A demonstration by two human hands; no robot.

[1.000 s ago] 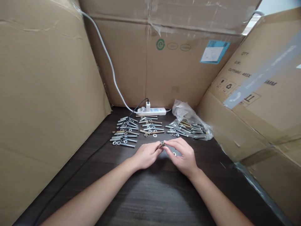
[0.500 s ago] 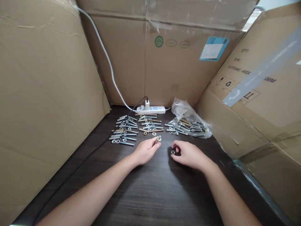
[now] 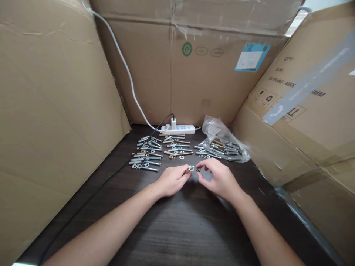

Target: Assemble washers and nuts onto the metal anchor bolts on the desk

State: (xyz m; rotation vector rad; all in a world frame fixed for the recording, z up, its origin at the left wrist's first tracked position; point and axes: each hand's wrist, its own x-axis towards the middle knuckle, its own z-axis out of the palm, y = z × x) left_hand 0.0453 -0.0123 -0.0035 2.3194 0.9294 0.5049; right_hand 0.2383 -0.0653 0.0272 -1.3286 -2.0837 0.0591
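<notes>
My left hand is closed on a bolt whose threaded end points right, with a washer around it. Most of the bolt is hidden in the fingers. Just to the right, my right hand pinches a hex nut between thumb and forefinger. A small gap separates the nut from the bolt's tip. Behind my hands, bolts, sleeves, nuts and washers lie in groups: a left group, a middle group and a smaller right group.
A clear plastic bag holding bolts lies at the back right. A white power strip with a plugged-in adapter stands against the back cardboard. A black cable runs along the left. Cardboard walls enclose the dark table.
My right hand has lifted the nut off the table and brought it up and left, close to the bolt's end. My left hand has shifted slightly right with the bolt.
</notes>
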